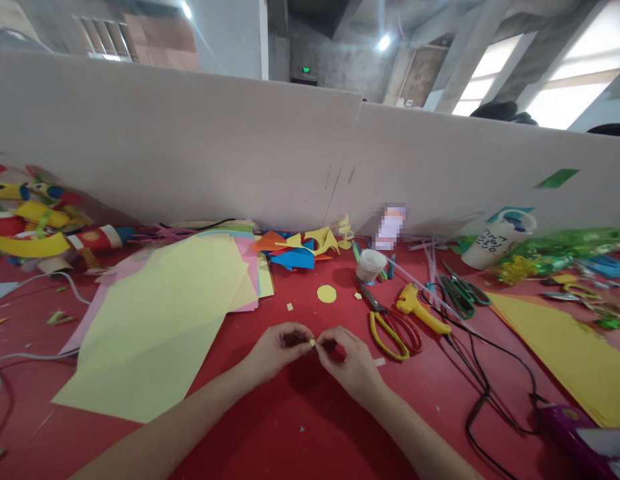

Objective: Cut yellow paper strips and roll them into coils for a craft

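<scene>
Red bench [250, 427], one yellow disc [327, 294], one white cup [371, 267]. My left grip [276, 350] pinches one tiny yellow bit [313, 343], right grip [354, 367] has fingertips pressed together just beside it.

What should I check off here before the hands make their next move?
1. Small pale-yellow piece in grip: ok, pinched in the left hand.
2. Right hand gripping it too: cannot tell; its fingertips are right beside the piece.
3. Yellow disc lying flat on the table: ok, beyond the hands.
4. Scissors put down: ok, lying beyond the right hand.
5. Glue gun hot or cold: cannot tell; it lies on the table.
6. Loose scraps tidied: not ok, a pale scrap lies near the disc.
</scene>
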`<move>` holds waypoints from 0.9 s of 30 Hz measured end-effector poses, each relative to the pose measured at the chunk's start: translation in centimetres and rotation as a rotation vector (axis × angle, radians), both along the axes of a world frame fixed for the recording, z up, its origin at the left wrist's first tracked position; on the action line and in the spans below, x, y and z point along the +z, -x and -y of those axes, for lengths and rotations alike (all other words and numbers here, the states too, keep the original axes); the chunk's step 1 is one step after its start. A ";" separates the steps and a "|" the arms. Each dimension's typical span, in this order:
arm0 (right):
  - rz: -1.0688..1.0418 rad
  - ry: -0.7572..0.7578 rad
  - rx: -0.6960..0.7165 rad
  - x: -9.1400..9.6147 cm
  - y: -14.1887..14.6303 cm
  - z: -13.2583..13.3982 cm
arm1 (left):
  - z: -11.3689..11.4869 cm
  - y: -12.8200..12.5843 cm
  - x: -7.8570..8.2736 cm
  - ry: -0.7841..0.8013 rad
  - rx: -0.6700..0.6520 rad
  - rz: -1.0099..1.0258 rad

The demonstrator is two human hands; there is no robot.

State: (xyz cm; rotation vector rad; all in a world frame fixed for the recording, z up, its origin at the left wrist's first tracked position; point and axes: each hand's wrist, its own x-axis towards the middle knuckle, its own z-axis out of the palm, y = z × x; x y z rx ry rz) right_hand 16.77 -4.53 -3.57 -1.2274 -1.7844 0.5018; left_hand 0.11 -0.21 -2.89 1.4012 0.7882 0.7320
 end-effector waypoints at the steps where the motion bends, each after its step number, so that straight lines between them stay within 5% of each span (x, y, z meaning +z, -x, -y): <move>1: -0.029 0.020 -0.004 0.0 -0.1 0.0 | -0.1 0.1 0.1 0.013 0.002 0.014; 15: -0.085 0.046 -0.007 -0.3 -0.2 -0.3 | -0.2 0.1 0.1 0.200 0.013 0.065; 27: 0.046 0.075 0.054 -0.2 -0.4 -0.3 | 0.0 0.2 0.3 0.138 -0.091 -0.002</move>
